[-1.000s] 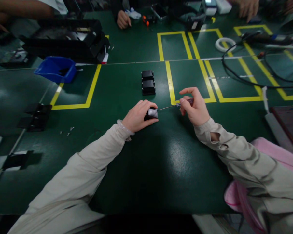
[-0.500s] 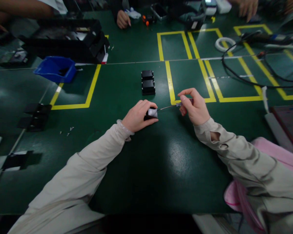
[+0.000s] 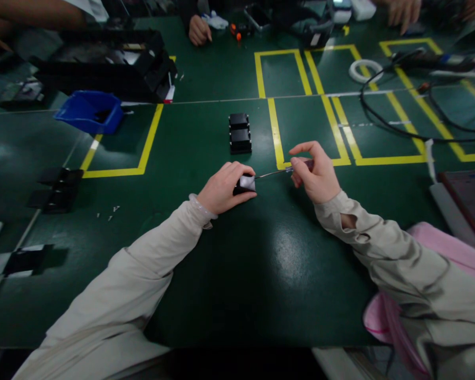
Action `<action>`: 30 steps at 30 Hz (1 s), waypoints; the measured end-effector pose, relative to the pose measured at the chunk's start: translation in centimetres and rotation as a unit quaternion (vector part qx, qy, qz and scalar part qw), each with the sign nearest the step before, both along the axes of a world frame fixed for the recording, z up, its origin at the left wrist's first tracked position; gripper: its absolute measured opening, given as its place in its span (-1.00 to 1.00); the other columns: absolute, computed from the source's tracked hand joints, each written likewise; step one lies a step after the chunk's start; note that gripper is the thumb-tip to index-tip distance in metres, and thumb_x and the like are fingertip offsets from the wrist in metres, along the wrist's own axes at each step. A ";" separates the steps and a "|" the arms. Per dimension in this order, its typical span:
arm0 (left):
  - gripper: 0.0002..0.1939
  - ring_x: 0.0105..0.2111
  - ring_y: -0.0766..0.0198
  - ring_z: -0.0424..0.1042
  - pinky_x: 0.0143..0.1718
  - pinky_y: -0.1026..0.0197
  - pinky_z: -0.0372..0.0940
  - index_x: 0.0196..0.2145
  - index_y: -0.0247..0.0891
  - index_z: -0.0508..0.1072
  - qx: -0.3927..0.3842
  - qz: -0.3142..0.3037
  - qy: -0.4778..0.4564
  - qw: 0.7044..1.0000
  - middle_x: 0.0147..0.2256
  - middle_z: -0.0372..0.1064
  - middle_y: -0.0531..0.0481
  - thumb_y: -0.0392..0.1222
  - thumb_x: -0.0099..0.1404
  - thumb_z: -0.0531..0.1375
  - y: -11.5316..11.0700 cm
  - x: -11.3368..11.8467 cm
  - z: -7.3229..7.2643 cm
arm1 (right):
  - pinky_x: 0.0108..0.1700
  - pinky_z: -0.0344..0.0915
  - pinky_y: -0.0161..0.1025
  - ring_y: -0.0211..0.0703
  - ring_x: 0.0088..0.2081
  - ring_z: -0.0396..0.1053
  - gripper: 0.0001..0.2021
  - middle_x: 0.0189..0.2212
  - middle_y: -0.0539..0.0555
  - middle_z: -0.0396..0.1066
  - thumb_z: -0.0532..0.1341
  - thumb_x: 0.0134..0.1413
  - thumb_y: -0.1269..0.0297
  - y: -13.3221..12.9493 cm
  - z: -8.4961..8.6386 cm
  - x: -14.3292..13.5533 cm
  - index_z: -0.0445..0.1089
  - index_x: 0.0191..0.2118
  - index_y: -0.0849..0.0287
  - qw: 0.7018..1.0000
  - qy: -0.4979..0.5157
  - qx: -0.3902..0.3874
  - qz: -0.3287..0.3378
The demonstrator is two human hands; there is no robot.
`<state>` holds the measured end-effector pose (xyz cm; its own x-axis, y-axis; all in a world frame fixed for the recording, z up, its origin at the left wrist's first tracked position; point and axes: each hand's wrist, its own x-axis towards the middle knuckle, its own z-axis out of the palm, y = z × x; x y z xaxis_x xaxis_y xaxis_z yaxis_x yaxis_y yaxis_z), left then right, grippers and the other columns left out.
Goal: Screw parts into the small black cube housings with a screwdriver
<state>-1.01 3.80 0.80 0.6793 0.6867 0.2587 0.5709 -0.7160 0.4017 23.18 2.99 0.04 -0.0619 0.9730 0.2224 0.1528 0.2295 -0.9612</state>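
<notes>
On the green table point(image 3: 237, 264), my left hand point(image 3: 226, 189) is wrapped round a small black block point(image 3: 246, 183) with a pale, shiny face turned to the right. My right hand point(image 3: 315, 171) pinches the handle of a thin screwdriver point(image 3: 275, 173), its shaft pointing left and its tip at the block's right side. Whether the tip sits in a screw is too small to tell. Just beyond my left hand, two black blocks point(image 3: 240, 133) stand in a column with small shiny spots along their sides.
Small screws point(image 3: 114, 212) lie to the left, near more black blocks point(image 3: 61, 191). A blue bin point(image 3: 90, 112) and black trays point(image 3: 106, 63) are further back. Cables point(image 3: 380, 124) and a white ring point(image 3: 365, 71) lie at right. Another person's hand point(image 3: 200, 30) rests across the table.
The fingers of my right hand have shifted slightly on the screwdriver handle, showing more of it. My left hand and the block have stayed in place.
</notes>
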 end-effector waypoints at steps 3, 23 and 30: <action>-0.64 -0.15 0.13 0.32 -0.12 0.12 0.26 -0.06 -0.30 0.30 0.000 0.000 0.003 1.000 -0.13 0.36 -0.12 -0.08 0.28 0.24 0.0 0.0 -0.1 | -0.64 0.07 -0.27 -0.32 -0.70 0.17 -0.84 -0.69 -0.19 0.13 0.21 0.14 0.26 0.0 0.1 0.0 0.20 -0.19 0.04 1.000 -0.007 0.007 -0.007; -0.64 -0.14 0.14 0.32 -0.13 0.12 0.27 -0.06 -0.29 0.30 0.004 -0.001 -0.001 1.000 -0.12 0.37 -0.12 -0.08 0.28 0.25 0.0 0.0 -0.1 | -0.70 0.04 -0.28 -0.35 -0.76 0.06 -0.85 -0.77 -0.23 0.03 0.20 0.17 0.16 0.0 -0.1 -0.2 0.22 -0.24 0.05 1.000 0.029 -0.011 0.004; -0.64 -0.15 0.14 0.32 -0.13 0.12 0.27 -0.06 -0.30 0.30 0.006 0.000 -0.003 1.000 -0.13 0.37 -0.12 -0.08 0.28 0.25 0.0 0.0 -0.1 | -0.66 0.07 -0.27 -0.32 -0.71 0.15 -0.82 -0.71 -0.19 0.12 0.21 0.16 0.17 0.0 -0.1 0.0 0.20 -0.19 0.04 1.000 0.003 -0.001 -0.003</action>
